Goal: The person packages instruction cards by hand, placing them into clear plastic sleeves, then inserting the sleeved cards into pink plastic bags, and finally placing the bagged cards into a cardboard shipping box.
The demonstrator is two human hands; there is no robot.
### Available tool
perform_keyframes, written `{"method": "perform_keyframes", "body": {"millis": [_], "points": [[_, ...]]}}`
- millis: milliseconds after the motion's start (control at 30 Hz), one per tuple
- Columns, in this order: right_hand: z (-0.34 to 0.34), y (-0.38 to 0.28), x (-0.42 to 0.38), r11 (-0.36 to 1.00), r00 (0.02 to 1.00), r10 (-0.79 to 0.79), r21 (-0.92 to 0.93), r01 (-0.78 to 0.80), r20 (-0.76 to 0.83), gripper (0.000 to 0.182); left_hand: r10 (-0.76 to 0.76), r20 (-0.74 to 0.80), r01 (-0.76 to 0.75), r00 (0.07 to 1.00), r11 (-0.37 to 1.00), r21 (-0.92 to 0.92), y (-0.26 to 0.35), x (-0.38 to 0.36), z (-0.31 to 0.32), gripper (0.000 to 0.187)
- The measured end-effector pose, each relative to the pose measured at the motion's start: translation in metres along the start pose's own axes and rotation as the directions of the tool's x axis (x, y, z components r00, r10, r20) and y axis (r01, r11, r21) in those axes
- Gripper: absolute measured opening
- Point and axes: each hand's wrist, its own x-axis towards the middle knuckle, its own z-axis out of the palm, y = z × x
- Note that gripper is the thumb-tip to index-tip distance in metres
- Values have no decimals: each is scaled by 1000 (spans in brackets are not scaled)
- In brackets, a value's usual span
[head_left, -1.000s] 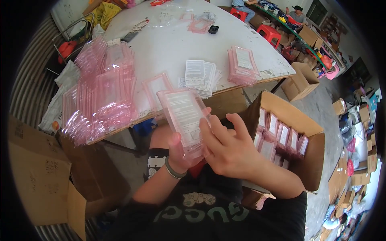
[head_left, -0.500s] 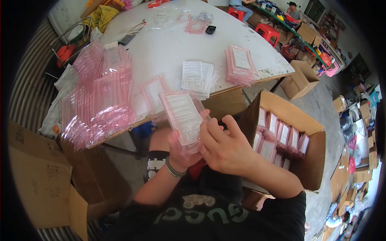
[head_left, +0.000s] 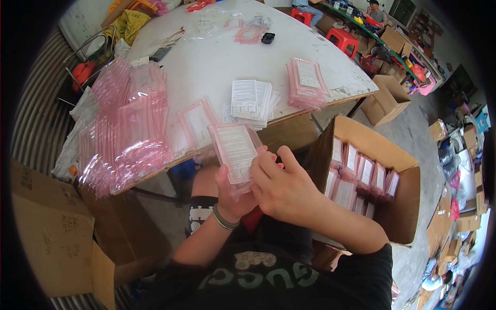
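My left hand (head_left: 235, 195) is closed around the lower end of a small stack of clear, pink-edged plastic pouches (head_left: 235, 152), tilted up before me. A white printed card shows through the top pouch. Against the stack's right edge, my right hand (head_left: 281, 181) has its fingers curled and bent together; I cannot make out how much of the edge they pinch. Just beyond, one pouch with a white insert (head_left: 198, 124) lies at the table edge. Loose printed cards (head_left: 250, 101) are piled to its right. Farther right sits a stack of filled pouches (head_left: 307, 82).
Many pink-edged pouches (head_left: 137, 124) are heaped on the left of the white table (head_left: 206, 62). An open carton (head_left: 408, 206) at my right holds rows of filled pouches. Another carton (head_left: 49, 227) stands at lower left. Red stools (head_left: 342, 41) and a seated person (head_left: 376, 14) are farther back.
The pouch stack and both hands have shifted only slightly. My right hand's fingers have slid a little left and down along the stack's edge.
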Motion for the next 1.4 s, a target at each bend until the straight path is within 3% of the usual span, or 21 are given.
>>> {"method": "perform_keyframes", "body": {"millis": [67,100,267,400,433,467,500,533,567,600,667,767,833,867,900,967,1033,1100,1167,1267,1400], "points": [[-6,8,-1,982,999,0,187,-9,50,28,24,-147,0,989,987,162,4,-3,-2,90],[-7,11,-5,964,1000,10,265,-2,-29,31,57,-237,10,970,962,273,6,-2,0,88],[-27,12,-5,875,929,179,484,0,-324,39,12,-150,38,989,945,325,12,17,16,84],[10,39,-15,955,893,239,260,-145,-381,39,-144,-109,169,984,947,273,28,33,5,69],[14,58,-19,966,868,240,193,-170,-435,39,109,-301,103,948,786,609,35,38,19,67],[19,77,-24,970,858,244,99,-224,-453,37,320,-282,119,904,446,887,45,43,32,65],[19,94,-25,948,852,310,69,-310,-422,35,502,-169,184,848,20,983,60,47,41,64],[29,114,-27,934,839,337,37,-356,-427,33,489,61,235,870,-520,821,95,46,26,68],[50,137,-33,926,838,313,-51,-373,-446,34,355,241,245,903,-887,390,125,44,6,74],[73,162,-39,920,856,335,-59,-387,-394,35,429,115,388,896,-882,267,134,46,-3,78],[108,193,-42,912,885,368,-77,-404,-285,37,603,-104,603,791,-797,-35,148,45,-12,84],[95,157,-18,908,832,393,24,-418,-392,42,635,-283,663,719,-748,7,145,56,-10,91],[103,117,-7,820,819,480,490,-294,-313,53,655,-257,692,710,-716,88,154,57,-23,89],[112,94,-3,826,854,409,528,-197,-321,56,662,-241,700,709,-703,128,156,57,-27,88],[118,72,4,822,880,336,560,-100,-336,60,671,-246,713,700,-637,293,153,57,-21,83],[104,36,20,880,937,255,458,-124,-237,64,676,-251,662,693,-458,594,144,61,3,74],[116,17,34,873,865,315,476,-103,-391,44,491,-419,503,764,-47,863,141,52,17,70],[113,12,41,894,772,347,436,-101,-532,34,350,-477,355,806,359,863,134,41,31,68],[89,10,41,899,703,368,425,-104,-608,28,285,-504,222,815,651,726,108,32,42,68],[73,7,33,884,687,388,459,-88,-614,29,-47,-345,184,937,908,376,97,24,44,71],[55,-3,32,910,569,405,376,-175,-715,32,12,-263,75,965,945,319,65,23,50,71]]}}
